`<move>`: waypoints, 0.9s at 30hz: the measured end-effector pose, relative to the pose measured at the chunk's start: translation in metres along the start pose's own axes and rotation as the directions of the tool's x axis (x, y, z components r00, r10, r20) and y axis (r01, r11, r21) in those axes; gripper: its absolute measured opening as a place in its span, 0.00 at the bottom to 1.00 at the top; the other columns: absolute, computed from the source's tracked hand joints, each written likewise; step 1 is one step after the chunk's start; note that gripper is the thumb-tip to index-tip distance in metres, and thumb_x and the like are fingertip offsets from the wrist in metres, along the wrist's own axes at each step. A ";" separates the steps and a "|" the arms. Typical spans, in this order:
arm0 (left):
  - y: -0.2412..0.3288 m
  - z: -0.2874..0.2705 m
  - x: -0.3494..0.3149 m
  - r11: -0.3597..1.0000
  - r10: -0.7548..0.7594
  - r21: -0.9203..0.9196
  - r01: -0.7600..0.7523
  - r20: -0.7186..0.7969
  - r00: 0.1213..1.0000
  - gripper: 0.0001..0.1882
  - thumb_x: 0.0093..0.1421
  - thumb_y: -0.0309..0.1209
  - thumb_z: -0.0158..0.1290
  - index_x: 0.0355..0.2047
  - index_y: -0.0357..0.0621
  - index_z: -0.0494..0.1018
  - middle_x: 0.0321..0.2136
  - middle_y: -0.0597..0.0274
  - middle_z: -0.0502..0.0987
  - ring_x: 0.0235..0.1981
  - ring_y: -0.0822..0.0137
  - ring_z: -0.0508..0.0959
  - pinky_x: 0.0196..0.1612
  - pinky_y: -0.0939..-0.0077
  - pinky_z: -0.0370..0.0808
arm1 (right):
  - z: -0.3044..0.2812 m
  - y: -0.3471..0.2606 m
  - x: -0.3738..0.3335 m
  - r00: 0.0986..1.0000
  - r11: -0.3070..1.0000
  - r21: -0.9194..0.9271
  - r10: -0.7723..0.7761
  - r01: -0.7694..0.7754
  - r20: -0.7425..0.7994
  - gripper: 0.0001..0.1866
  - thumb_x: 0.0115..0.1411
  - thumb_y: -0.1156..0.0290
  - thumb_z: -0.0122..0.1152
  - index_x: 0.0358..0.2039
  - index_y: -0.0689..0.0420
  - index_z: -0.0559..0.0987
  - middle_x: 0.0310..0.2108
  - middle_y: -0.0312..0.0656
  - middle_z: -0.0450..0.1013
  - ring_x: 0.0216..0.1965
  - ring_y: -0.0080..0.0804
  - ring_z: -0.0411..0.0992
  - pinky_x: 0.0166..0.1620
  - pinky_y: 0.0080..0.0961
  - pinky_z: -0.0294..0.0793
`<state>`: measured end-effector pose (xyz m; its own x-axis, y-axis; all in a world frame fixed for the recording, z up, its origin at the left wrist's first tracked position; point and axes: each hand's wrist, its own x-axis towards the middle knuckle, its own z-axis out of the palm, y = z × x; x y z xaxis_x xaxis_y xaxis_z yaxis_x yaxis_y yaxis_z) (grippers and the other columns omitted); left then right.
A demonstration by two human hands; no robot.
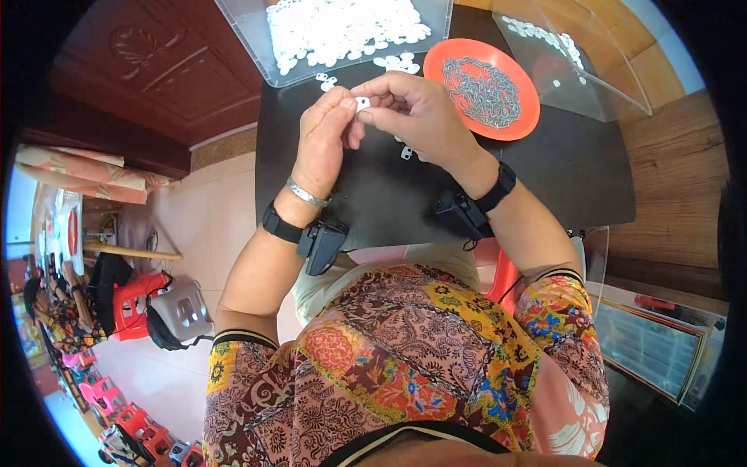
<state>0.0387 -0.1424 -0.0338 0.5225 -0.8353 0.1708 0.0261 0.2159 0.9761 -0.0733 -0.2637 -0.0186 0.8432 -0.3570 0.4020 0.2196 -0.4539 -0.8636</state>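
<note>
Above the dark table, my two hands meet over a small white plastic piece (362, 103) with dark holes in it. My left hand (325, 132) is closed, its thumb and fingertips at the piece's left side. From the other side, my right hand (424, 117) pinches it between thumb and forefinger. Whether a pin is also in my fingers cannot be made out. Just right of my right hand lies a red plate (437, 51) with many small grey metal pins or screws (486, 93). A few loose white pieces (406, 153) lie below my hands.
A clear plastic bin (272, 76) heaped with white pieces (342, 31) stands at the table's far side. More white pieces (537, 33) lie at the far right, by a clear sheet (599, 86). Another person (70, 311) sits at far left, near stools (183, 311).
</note>
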 end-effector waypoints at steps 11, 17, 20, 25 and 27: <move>-0.004 0.000 0.000 0.970 -0.007 -0.241 0.024 0.071 0.997 0.16 0.62 0.40 0.44 0.23 0.42 0.68 0.14 0.69 0.66 0.15 0.79 0.62 0.19 0.86 0.56 | 0.000 -0.013 -0.002 0.999 0.988 0.154 -0.030 0.022 0.045 0.09 0.55 0.75 0.60 0.38 0.62 0.77 0.29 0.33 0.74 0.30 0.14 0.71 0.34 0.13 0.71; -0.004 0.005 0.000 0.993 0.108 -0.035 -0.111 -0.078 0.991 0.13 0.63 0.35 0.43 0.26 0.42 0.68 0.17 0.69 0.66 0.18 0.79 0.63 0.21 0.85 0.59 | 0.005 0.008 0.002 0.994 0.956 0.279 0.107 -0.093 -0.034 0.08 0.58 0.74 0.59 0.37 0.63 0.77 0.29 0.36 0.75 0.29 0.17 0.72 0.34 0.14 0.73; -0.006 0.003 0.001 0.988 0.157 0.017 -0.157 -0.140 0.977 0.11 0.64 0.33 0.43 0.27 0.41 0.68 0.19 0.70 0.66 0.20 0.79 0.64 0.23 0.84 0.61 | 0.003 0.005 0.003 0.980 0.935 0.301 0.199 -0.189 -0.002 0.09 0.59 0.71 0.57 0.36 0.63 0.78 0.27 0.36 0.75 0.27 0.18 0.73 0.32 0.15 0.73; -0.006 0.003 0.001 0.986 0.142 0.109 -0.128 -0.125 0.982 0.11 0.63 0.33 0.43 0.26 0.41 0.68 0.19 0.70 0.66 0.20 0.80 0.64 0.23 0.84 0.62 | 0.005 0.003 0.001 0.973 0.936 0.264 0.228 -0.232 0.047 0.11 0.60 0.67 0.56 0.34 0.63 0.78 0.24 0.36 0.75 0.24 0.18 0.72 0.30 0.15 0.73; -0.006 0.003 0.001 0.987 0.130 0.113 -0.117 -0.117 0.985 0.11 0.63 0.33 0.43 0.26 0.41 0.68 0.18 0.70 0.66 0.20 0.80 0.64 0.23 0.84 0.62 | 0.004 0.004 0.002 0.956 0.915 0.278 0.292 -0.291 0.040 0.10 0.60 0.68 0.55 0.32 0.62 0.78 0.24 0.36 0.75 0.24 0.18 0.72 0.29 0.15 0.73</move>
<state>0.0363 -0.1457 -0.0393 0.6175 -0.7353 0.2792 -0.1318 0.2532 0.9584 -0.0694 -0.2628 -0.0222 0.8895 -0.4410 0.1198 0.0919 -0.0841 -0.9922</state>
